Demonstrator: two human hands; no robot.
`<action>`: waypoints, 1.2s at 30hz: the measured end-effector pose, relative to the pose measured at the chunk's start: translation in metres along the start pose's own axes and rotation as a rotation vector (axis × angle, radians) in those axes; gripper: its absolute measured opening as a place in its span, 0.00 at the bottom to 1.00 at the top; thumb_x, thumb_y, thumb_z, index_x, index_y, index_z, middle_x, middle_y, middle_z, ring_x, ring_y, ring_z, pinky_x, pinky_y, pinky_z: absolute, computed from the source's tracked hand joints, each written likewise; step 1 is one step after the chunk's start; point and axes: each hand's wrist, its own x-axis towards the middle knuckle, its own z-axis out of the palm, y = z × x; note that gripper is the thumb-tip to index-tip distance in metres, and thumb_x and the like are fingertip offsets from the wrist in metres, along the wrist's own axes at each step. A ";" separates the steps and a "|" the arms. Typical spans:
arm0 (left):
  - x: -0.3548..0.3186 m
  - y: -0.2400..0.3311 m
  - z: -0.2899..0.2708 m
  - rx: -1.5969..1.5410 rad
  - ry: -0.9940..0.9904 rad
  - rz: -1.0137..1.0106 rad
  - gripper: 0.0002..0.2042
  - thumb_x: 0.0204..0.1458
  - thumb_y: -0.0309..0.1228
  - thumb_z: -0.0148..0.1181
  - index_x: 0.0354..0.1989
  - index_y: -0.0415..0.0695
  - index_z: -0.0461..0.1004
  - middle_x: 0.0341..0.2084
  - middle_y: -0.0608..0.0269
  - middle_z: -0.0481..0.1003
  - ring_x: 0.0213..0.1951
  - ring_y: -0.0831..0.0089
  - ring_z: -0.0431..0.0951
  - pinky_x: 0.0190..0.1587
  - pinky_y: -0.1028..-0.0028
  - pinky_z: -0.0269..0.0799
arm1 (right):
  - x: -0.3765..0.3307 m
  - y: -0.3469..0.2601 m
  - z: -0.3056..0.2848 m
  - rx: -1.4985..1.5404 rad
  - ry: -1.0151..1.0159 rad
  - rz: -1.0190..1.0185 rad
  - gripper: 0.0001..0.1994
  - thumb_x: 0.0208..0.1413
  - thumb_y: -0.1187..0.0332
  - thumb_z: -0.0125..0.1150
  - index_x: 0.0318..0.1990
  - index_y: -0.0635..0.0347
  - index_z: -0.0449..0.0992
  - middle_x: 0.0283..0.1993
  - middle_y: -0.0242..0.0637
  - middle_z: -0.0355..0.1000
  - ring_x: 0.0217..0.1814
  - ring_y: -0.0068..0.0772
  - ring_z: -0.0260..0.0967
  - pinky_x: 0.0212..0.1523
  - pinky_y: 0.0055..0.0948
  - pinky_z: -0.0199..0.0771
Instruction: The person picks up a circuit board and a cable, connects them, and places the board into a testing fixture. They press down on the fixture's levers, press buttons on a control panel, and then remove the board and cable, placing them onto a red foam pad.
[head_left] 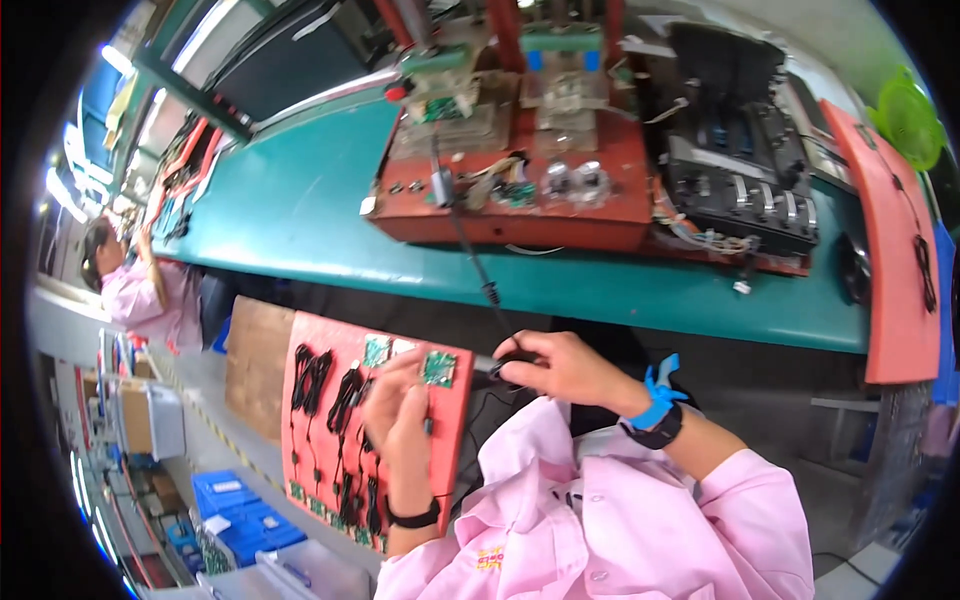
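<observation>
My right hand point(570, 372) is closed around a black cable point(513, 362), pinched between thumb and fingers. A light, blurred end points from that grip toward my left hand point(395, 415). The fingers of my left hand are smeared by motion, so whether they hold anything is unclear. It is raised over a pink foam board point(455, 420) bearing coiled black cables point(312, 380) and small green circuit boards point(439, 368). Another black cable point(470, 250) with a thick grey block point(442, 187) hangs from the red test fixture point(520, 222) down toward my right hand.
The red fixture stands on a green table point(300, 190), with a black device point(740, 170) to its right. A second pink board point(895, 290) leans at the far right. Beside the foam board lies a brown panel point(258, 365); blue bins point(240, 510) are lower left. A co-worker point(150, 290) sits far left.
</observation>
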 end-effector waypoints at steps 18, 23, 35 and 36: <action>-0.010 -0.043 0.006 -0.175 0.083 -0.236 0.06 0.49 0.26 0.49 0.28 0.35 0.71 0.38 0.55 0.71 0.42 0.72 0.69 0.47 0.74 0.60 | 0.005 0.002 0.002 0.090 -0.007 0.197 0.14 0.50 0.64 0.53 0.42 0.61 0.67 0.24 0.26 0.64 0.22 0.13 0.60 0.23 0.16 0.65; -0.012 -0.054 -0.008 -0.224 -0.052 -0.311 0.10 0.52 0.31 0.47 0.32 0.37 0.71 0.40 0.54 0.71 0.44 0.68 0.69 0.49 0.69 0.59 | 0.008 0.011 0.004 0.180 -0.016 0.240 0.13 0.52 0.63 0.50 0.43 0.60 0.68 0.30 0.28 0.65 0.28 0.15 0.63 0.30 0.17 0.68; -0.021 -0.079 -0.017 -1.208 -0.605 -0.098 0.27 0.38 0.57 0.55 0.21 0.39 0.70 0.24 0.54 0.72 0.30 0.58 0.74 0.37 0.61 0.70 | 0.015 0.019 0.015 0.475 -0.065 0.242 0.13 0.56 0.59 0.43 0.37 0.59 0.68 0.47 0.35 0.64 0.46 0.22 0.62 0.43 0.23 0.65; -0.020 -0.083 -0.015 -1.193 -0.591 -0.090 0.27 0.38 0.57 0.55 0.21 0.39 0.70 0.24 0.54 0.72 0.30 0.58 0.74 0.37 0.61 0.70 | 0.014 0.021 0.014 0.506 -0.028 0.244 0.13 0.56 0.59 0.42 0.37 0.59 0.67 0.47 0.36 0.64 0.46 0.22 0.62 0.43 0.23 0.65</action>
